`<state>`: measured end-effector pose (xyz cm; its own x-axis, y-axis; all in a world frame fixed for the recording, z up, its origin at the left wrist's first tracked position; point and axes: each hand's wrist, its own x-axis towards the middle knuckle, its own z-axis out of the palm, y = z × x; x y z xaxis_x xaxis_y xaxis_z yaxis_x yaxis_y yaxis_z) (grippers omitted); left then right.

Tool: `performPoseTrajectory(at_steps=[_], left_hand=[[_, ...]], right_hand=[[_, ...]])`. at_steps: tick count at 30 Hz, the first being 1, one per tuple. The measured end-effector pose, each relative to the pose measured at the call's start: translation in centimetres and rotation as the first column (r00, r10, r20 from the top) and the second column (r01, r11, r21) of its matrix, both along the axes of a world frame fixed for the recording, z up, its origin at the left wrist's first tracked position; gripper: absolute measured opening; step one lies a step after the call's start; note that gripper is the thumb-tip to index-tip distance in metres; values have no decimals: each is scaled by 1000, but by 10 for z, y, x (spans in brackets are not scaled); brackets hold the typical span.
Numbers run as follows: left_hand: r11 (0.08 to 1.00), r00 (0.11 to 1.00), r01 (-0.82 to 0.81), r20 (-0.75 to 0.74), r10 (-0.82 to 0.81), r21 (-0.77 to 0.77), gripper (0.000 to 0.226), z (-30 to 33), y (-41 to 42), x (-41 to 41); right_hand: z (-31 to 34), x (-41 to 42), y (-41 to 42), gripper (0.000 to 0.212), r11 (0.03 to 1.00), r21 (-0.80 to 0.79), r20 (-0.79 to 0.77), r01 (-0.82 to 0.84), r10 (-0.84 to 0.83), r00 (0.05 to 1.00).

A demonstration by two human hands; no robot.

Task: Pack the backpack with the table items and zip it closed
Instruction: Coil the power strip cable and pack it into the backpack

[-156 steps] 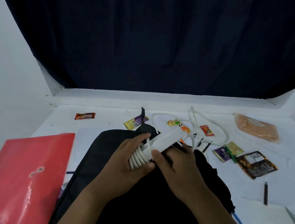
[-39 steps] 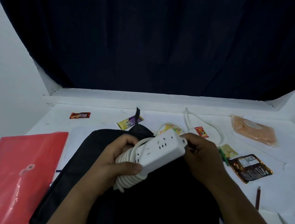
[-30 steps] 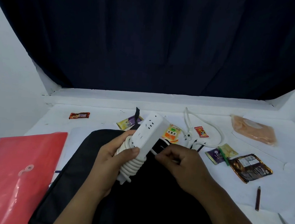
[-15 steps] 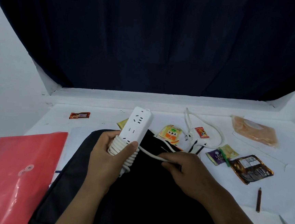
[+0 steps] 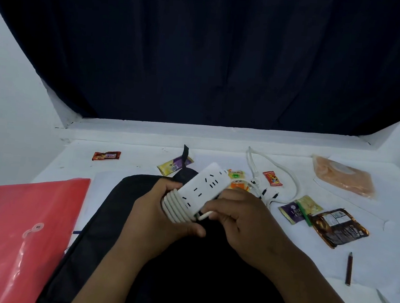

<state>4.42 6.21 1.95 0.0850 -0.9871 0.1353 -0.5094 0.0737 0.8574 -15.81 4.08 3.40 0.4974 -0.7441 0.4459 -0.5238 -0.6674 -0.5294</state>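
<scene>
Power strip (image 5: 200, 190) is held above the backpack (image 5: 121, 207) in the left hand (image 5: 157, 217), whose grip is closed round the coils. Cord (image 5: 204, 216) is pinched by the right hand (image 5: 241, 217). Risk: coils could spring loose (loose tail on the table) if tension is eased.

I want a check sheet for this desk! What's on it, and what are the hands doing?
Surface: white table, lit.
Job's things: black backpack lying flat; white power strip held above it.
Clutter: red folder, snack packets, pencil.
Hands: left hand grips the strip's coiled end; right hand pinches the cord.
Cables: white cord wound round the strip, the rest looping on the table.
Surroundings: dark curtain, white walls.
</scene>
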Motion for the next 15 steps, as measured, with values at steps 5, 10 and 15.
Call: performPoseTrajectory(at_steps=[5,10,15], left_hand=[[997,998,61,-28,-62,-46,55,-12,6,-11],[992,994,100,-42,-103,-74,45,-10,7,-14],[990,986,115,-115,-124,-81,42,-9,8,-13]], right_hand=[[0,12,-2,21,989,-143,172,31,-6,985],[-2,10,-5,24,954,-179,222,241,-199,954],[-4,-2,-5,45,954,120,306,274,-298,904]])
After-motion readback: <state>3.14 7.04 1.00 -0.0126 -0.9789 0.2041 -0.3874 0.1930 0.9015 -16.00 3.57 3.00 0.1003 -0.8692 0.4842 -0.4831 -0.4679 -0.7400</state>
